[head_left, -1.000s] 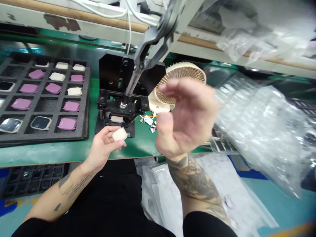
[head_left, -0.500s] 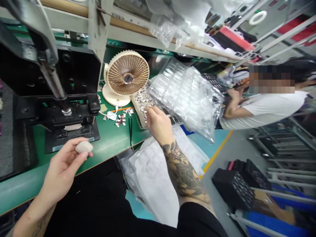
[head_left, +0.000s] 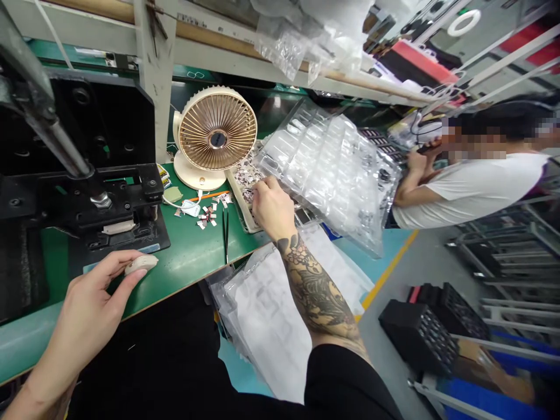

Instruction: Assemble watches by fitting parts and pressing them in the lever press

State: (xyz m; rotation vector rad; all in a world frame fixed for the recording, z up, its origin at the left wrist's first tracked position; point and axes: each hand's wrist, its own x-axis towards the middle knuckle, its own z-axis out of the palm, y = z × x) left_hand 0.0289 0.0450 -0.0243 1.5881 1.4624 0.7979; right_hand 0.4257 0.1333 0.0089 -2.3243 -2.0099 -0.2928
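Head view: the left hand [head_left: 94,297] comes in from 8 o'clock, wrist low over the near edge of the green bench [head_left: 192,259], palm turned inward. Its thumb and first fingers pinch a small cream piece [head_left: 140,263] just above the bench top, directly in front of the base of the black press [head_left: 87,192] at 10 o'clock. The right hand [head_left: 272,205] stretches toward 12 o'clock on a tattooed forearm, back of the hand up. Its fingers curl down into a shallow tray [head_left: 240,204] of small parts [head_left: 245,174] at the bench's right end. The fingertips are hidden, so I cannot tell whether they grip anything.

Clear plastic packaging [head_left: 332,169] rises at 1 o'clock, just beside the right knuckles, and closes off that side. A desk fan [head_left: 217,135] stands just behind the tray at 11 o'clock. Tweezers [head_left: 226,228] lie between the two hands, pointing at the bench edge, with paper scraps [head_left: 209,214] near them. A patch of green bench lies open between the press and the tweezers. Plastic bags [head_left: 266,315] hang off the bench edge under the right forearm. At 3 o'clock a co-worker [head_left: 464,186] in a white shirt sits well apart, beyond grey floor where a black crate [head_left: 420,332] stands.
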